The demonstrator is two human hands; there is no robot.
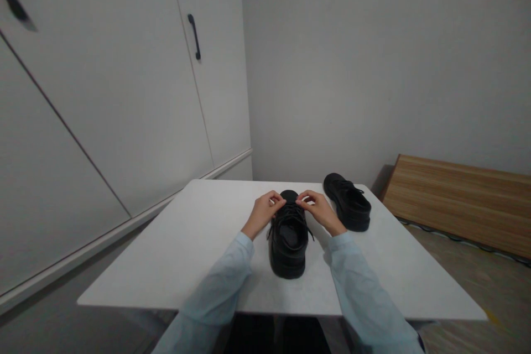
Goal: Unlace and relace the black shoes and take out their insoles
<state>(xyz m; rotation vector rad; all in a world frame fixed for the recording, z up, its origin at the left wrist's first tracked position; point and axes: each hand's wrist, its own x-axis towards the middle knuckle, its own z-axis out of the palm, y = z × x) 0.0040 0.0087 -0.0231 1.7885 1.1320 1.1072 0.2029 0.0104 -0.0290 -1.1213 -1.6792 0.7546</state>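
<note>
- we have one black shoe (pixel 287 240) standing in the middle of the white table (pixel 199 243), heel toward us, toe pointing away.
- our left hand (pixel 263 213) sits at the left of the lacing, fingers pinched on a lace (pixel 290 211) near the top eyelets; the grip looks closed on it, though the strand itself is too thin to follow.
- our right hand (pixel 320 211) mirrors it on the right side, also pinching at the lace.
- we judge the lacing or tying of this shoe to be under way: no finished bow shows, and loose ends hang at both sides of the tongue.
- the second shoe (pixel 347 201) lies well apart, at the far right of the table, untouched by either hand; whether its laces are tied we cannot tell.
- so, at best, one shoe is in work and the other may be left.
</note>
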